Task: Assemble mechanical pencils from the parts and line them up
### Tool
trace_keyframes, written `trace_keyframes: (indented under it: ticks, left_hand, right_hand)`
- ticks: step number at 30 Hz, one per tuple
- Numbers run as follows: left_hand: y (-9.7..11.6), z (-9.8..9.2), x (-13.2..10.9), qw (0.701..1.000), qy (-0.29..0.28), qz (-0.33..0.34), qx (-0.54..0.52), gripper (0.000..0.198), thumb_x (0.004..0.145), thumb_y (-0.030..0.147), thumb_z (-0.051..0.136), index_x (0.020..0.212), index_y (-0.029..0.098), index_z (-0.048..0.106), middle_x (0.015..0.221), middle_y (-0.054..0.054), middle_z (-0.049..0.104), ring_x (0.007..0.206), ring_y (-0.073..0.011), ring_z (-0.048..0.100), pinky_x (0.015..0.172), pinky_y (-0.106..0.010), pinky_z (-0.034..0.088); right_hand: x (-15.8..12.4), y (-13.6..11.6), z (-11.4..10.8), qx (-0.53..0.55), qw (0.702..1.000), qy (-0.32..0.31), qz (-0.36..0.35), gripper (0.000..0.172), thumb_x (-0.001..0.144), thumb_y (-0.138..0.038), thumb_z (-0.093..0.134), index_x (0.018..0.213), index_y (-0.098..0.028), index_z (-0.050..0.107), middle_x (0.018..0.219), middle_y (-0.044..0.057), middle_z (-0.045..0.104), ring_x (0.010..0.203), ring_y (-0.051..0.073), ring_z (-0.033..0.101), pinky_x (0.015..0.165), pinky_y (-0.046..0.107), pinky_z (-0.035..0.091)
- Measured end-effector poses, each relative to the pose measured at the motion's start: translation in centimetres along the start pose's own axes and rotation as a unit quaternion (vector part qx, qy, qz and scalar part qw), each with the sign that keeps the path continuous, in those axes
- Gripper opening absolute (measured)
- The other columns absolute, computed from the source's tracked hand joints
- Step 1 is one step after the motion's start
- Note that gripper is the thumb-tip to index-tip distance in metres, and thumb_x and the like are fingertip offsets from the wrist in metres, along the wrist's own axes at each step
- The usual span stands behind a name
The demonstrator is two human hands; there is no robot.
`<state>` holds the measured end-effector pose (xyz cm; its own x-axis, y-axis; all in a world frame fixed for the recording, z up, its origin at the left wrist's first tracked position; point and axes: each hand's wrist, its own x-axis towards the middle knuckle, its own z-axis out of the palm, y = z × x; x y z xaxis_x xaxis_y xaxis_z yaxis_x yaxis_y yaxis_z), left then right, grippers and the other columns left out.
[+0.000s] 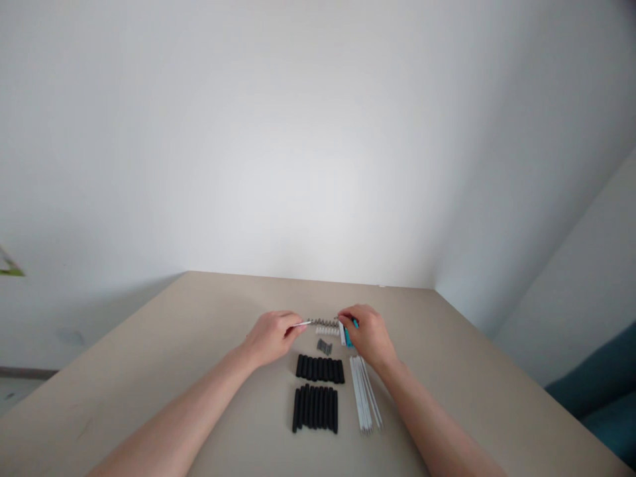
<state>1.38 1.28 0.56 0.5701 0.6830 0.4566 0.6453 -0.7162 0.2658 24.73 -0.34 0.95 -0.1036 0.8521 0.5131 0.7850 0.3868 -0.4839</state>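
Note:
My left hand (271, 336) is closed in a pinch on a thin silver metal piece (303, 324) that points to the right. My right hand (368, 334) is closed around a small teal and white object (346, 333). Between the hands lie a row of small grey metal parts (322, 321) and a row of small white parts (326, 329). A small grey cluster (324, 346) sits just below them. Nearer to me are two rows of black tubes (320, 368) (315, 409) and a bundle of thin white rods (365, 393).
Everything rests on a beige table (209, 331) set against a white wall. The table's right edge runs diagonally down to the right, with something dark teal (603, 391) beyond it.

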Motion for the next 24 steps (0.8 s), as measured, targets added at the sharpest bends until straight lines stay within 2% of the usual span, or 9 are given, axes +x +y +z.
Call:
trace_keyframes:
  ticks: [9,14,19,24]
  left_hand:
    - [0.4,0.5,0.1,0.998,-0.045,0.034,0.013,0.027,0.091,0.029,0.046,0.070,0.019,0.060,0.068,0.001,0.061,0.063,-0.0116,0.053,0.061,-0.022,0.033]
    - [0.7,0.8,0.1,0.995,-0.083,0.052,0.021,0.025,0.090,0.028,0.048,0.072,0.021,0.064,0.068,0.002,0.063,0.064,-0.0127,0.055,0.062,-0.022,0.034]
    - [0.8,0.7,0.2,0.993,-0.113,0.039,0.022,0.023,0.088,0.026,0.050,0.074,0.022,0.067,0.070,0.002,0.065,0.065,-0.0129,0.056,0.063,-0.022,0.035]
    - [0.9,0.5,0.1,0.992,-0.118,0.036,0.015,0.027,0.090,0.027,0.045,0.074,0.021,0.067,0.070,0.001,0.067,0.066,-0.0135,0.057,0.063,-0.022,0.036]
  right_hand:
    - [-0.8,-1.6,1.2,-0.006,0.990,-0.089,-0.106,0.013,0.080,-0.017,0.064,0.087,-0.025,0.072,0.089,0.005,0.059,0.088,0.019,0.050,0.078,0.032,0.042]
    - [-0.9,-2.0,2.0,-0.023,0.986,-0.112,-0.120,0.016,0.082,-0.019,0.063,0.091,-0.028,0.072,0.093,0.005,0.056,0.092,0.019,0.047,0.081,0.033,0.041]
    - [-0.7,-2.1,2.4,-0.033,0.983,-0.127,-0.131,0.016,0.083,-0.019,0.062,0.090,-0.028,0.072,0.094,0.005,0.055,0.093,0.019,0.046,0.083,0.033,0.040]
    - [-0.6,-2.1,2.2,-0.044,0.986,-0.106,-0.125,0.020,0.083,-0.012,0.057,0.088,-0.024,0.071,0.094,0.006,0.054,0.093,0.020,0.046,0.083,0.033,0.039]
